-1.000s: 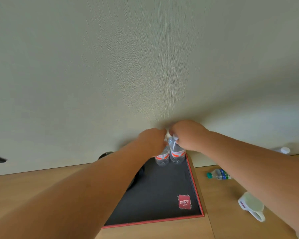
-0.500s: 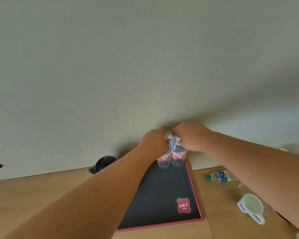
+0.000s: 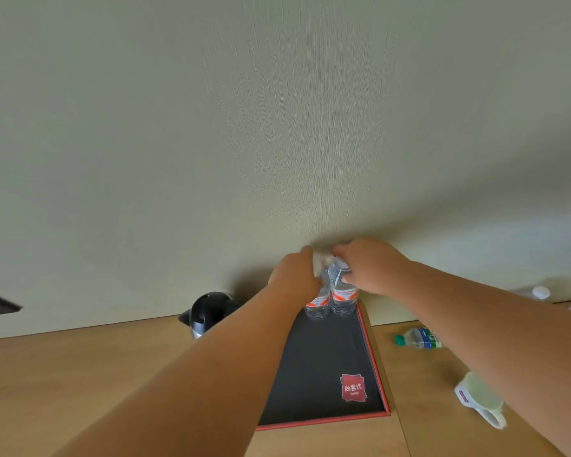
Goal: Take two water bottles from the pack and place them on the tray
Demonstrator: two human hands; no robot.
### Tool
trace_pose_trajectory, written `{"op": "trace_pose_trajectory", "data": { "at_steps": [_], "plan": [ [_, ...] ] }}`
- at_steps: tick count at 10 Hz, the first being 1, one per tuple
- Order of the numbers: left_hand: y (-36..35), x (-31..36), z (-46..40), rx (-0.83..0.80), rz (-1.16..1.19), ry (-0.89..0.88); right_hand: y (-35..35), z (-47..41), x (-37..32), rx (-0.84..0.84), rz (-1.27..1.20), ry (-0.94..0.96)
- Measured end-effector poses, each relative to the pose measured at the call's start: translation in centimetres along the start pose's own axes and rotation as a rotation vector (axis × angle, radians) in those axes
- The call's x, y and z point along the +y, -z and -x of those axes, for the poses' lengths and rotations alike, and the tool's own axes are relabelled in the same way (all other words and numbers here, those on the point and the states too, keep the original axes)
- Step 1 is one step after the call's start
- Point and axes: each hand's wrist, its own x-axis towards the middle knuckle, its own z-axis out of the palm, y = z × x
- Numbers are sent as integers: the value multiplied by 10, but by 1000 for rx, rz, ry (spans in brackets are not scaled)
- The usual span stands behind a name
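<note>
Two clear water bottles with red and white labels stand side by side at the far right corner of a black tray (image 3: 323, 364) with a red rim. My left hand (image 3: 294, 275) grips the top of the left bottle (image 3: 317, 305). My right hand (image 3: 370, 267) grips the top of the right bottle (image 3: 343, 300). Both caps are mostly hidden by my fingers. A red square logo is printed near the tray's front right corner. No pack is in view.
The tray lies on a wooden table against a pale wall. A black kettle (image 3: 208, 311) stands left of the tray. To the right lie a small green-capped bottle (image 3: 419, 338) and a tipped white mug (image 3: 482, 399). More bottle tops (image 3: 541, 292) show at the far right.
The camera has shifted right and a little nearer, bringing the kettle into view. Both hands stay on the bottle tops at the tray's far corner.
</note>
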Motion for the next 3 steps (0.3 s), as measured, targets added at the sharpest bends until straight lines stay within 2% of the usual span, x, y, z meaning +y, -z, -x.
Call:
{"op": "trace_pose_trajectory", "data": {
  "at_steps": [1,2,3],
  "plan": [
    [1,-8,13,2,68,92,-7,16,0,55,-93,-76],
    [7,-12,31,-35,-39,92,-5,32,-6,65,-52,-135],
    [9,-15,56,-29,-55,58,-10,50,-12,152,12,-218]
  ]
}}
